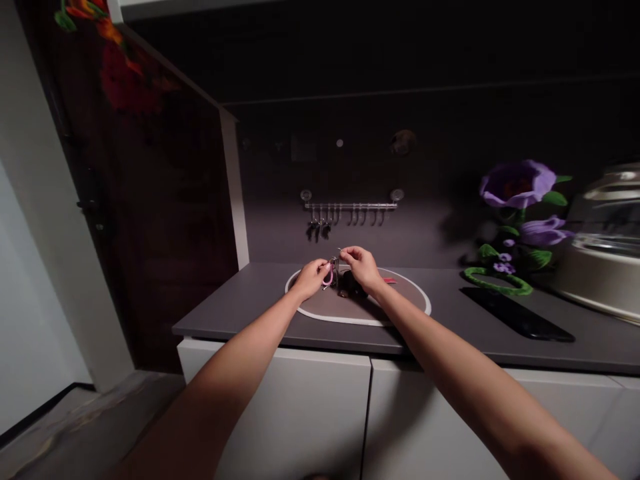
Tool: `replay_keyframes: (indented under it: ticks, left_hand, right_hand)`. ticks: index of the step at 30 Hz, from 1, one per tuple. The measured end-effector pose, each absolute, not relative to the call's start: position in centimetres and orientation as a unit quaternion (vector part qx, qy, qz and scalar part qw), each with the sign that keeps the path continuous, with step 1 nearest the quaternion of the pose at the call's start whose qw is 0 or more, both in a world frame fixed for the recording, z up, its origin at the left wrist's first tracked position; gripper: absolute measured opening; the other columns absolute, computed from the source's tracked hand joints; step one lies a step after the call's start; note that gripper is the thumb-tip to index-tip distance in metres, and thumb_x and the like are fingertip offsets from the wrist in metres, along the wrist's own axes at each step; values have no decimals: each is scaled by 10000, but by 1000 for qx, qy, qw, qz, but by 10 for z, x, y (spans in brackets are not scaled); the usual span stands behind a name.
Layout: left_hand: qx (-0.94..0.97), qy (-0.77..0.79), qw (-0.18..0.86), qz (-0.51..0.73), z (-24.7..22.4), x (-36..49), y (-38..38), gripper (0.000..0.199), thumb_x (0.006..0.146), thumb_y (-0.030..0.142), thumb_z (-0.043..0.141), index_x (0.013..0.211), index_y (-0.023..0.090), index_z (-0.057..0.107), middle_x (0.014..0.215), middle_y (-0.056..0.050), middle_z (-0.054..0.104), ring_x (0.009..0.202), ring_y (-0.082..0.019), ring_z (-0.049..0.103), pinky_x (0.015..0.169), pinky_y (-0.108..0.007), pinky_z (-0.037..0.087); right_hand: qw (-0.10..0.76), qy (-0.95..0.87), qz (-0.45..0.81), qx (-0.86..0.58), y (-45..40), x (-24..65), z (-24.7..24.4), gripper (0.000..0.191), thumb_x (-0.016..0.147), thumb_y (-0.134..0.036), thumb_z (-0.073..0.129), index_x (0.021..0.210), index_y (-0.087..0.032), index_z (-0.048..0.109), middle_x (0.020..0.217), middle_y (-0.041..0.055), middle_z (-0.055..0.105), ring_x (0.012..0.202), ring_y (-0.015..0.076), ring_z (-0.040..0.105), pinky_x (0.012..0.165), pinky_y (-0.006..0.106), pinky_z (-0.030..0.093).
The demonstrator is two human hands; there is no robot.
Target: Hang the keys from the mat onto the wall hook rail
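Keychain [328, 273], pink loop plus small metal parts, held up between both hands above the oval mat, near its middle. Left hand [311, 277]: thumb and fingers pinch the pink loop side. Right hand [361, 265]: thumb and index fingertips pinched together at a thin metal hook end; the other fingers curl in. Just behind and below, a dark lumpy item [354, 284], details too dim, plus a flat red piece [390, 281] partly behind the right wrist. Oval mat [320, 311]: brownish, smooth-looking, pale raised-looking rim, lying on the matte gray counter [215, 311]. Counter front edge straight, near the mat's rim; open surface left of the mat, narrower gap right before the black slab [520, 315], glossy, flat. Beside it, fuzzy purple flowers [520, 183] with a green ring base; farther right, a cream, rounded appliance [605, 267] with a clear upper part. Clear hook rail [351, 207] on the dark wall, small keys [320, 228] hanging at its left.
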State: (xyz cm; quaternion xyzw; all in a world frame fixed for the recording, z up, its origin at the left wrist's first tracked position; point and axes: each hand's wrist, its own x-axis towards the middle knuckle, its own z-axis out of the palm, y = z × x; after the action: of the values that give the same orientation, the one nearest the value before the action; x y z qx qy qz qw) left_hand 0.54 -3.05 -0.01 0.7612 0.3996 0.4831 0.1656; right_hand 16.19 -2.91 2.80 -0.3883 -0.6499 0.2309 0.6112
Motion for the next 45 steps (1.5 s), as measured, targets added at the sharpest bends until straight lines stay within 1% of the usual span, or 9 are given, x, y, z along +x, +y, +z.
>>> replay_keyframes:
  ticks: [3, 7, 11, 15, 18, 21, 28, 40, 45]
  left_hand:
    - [754, 429, 118, 483, -1, 6, -28, 297, 845, 361, 365, 866, 159, 581, 833, -44, 624, 754, -139, 544, 696, -250, 406]
    - [745, 463, 77, 475, 0, 6, -27, 309, 863, 333, 316, 758, 162, 550, 758, -37, 596, 724, -136, 523, 684, -250, 383]
    - [727, 483, 70, 483, 1, 6, -27, 294, 866, 297, 307, 702, 167, 514, 674, -22, 553, 665, -129, 500, 654, -244, 361]
    - [722, 482, 85, 489, -1, 7, -24, 271, 859, 282, 320, 688, 169, 498, 628, -6, 525, 617, -117, 480, 617, -233, 342]
    - [738, 467, 89, 478, -2, 7, -24, 268, 853, 279, 332, 670, 168, 493, 613, 1, 516, 597, -108, 466, 599, -226, 327]
    - [746, 459, 86, 475, -2, 8, -24, 269, 843, 287, 362, 640, 165, 490, 598, 6, 508, 576, -102, 442, 577, -223, 308]
    - [755, 457, 82, 463, -5, 8, -22, 277, 834, 290, 376, 627, 160, 506, 601, 6, 515, 588, -103, 441, 584, -225, 304]
    - [759, 458, 73, 456, -6, 8, -21, 289, 833, 293, 379, 626, 159, 529, 606, 0, 529, 581, -104, 434, 586, -227, 304]
    - [759, 455, 77, 459, -5, 8, -22, 278, 832, 284, 384, 633, 159, 532, 600, 2, 526, 576, -105, 435, 578, -230, 304]
  right_hand:
    - [621, -641, 241, -381, -23, 160, 35, 222, 644, -354, 592, 719, -145, 601, 711, 24, 606, 659, 117, 511, 687, 261, 400]
    - [635, -628, 264, -365, -9, 157, 46, 218, 631, -353, 596, 691, -144, 586, 641, 4, 577, 584, 94, 476, 608, 240, 394]
    - [651, -594, 318, -349, 5, 151, 61, 190, 625, -324, 607, 663, -146, 554, 586, -15, 542, 532, 77, 468, 551, 220, 395]
    - [665, -548, 376, -340, 14, 144, 80, 102, 642, -222, 595, 654, -148, 525, 578, -10, 543, 545, 80, 511, 545, 208, 430]
    - [679, -511, 394, -350, 21, 138, 93, 52, 665, -148, 561, 655, -150, 510, 540, -14, 535, 505, 76, 510, 521, 207, 442]
    - [685, -492, 398, -362, 29, 134, 102, 85, 689, -103, 521, 620, -146, 497, 488, -22, 507, 449, 64, 482, 494, 201, 440]
    - [704, -447, 404, -375, 42, 130, 110, 142, 678, -24, 495, 587, -133, 486, 471, -21, 496, 446, 60, 494, 499, 200, 471]
    - [697, -416, 430, -395, 57, 130, 110, 152, 711, -20, 498, 605, -129, 486, 465, -21, 501, 438, 56, 509, 474, 181, 481]
    - [698, -415, 430, -395, 58, 131, 111, 161, 721, -21, 489, 603, -130, 479, 457, -19, 497, 428, 60, 507, 468, 194, 485]
